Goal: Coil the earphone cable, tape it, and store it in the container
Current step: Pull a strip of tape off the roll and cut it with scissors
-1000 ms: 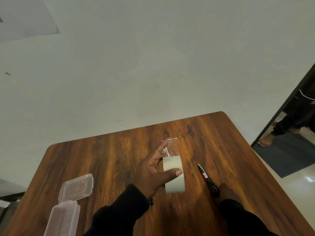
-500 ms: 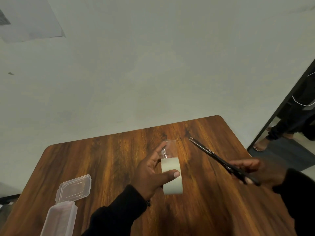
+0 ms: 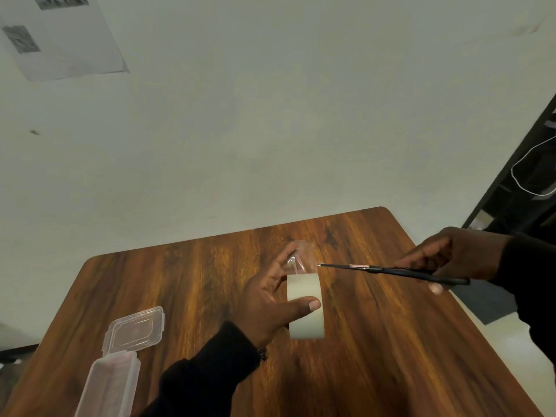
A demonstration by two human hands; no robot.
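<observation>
My left hand (image 3: pixel 270 299) grips a pale roll of tape (image 3: pixel 305 305) above the wooden table (image 3: pixel 391 341), thumb across the roll. Its fingers hold a clear pulled-out strip of tape (image 3: pixel 301 255) stretched away from me. My right hand (image 3: pixel 451 254) holds black scissors (image 3: pixel 388 270), blades together and nearly level, their tip just right of the strip and apart from it. A clear plastic container (image 3: pixel 111 383) lies at the lower left with its hinged lid (image 3: pixel 135 328) open. No earphone cable shows in this view.
A pale wall rises behind the table, with a printed sheet (image 3: pixel 63 34) at the upper left. At the right edge a dark doorway (image 3: pixel 529 188) shows a white cord hanging and a dark mat on the floor.
My right hand has picked the scissors up from the table and swung them left, bringing the tip close to the pulled-out strip. My left hand and the roll have stayed put.
</observation>
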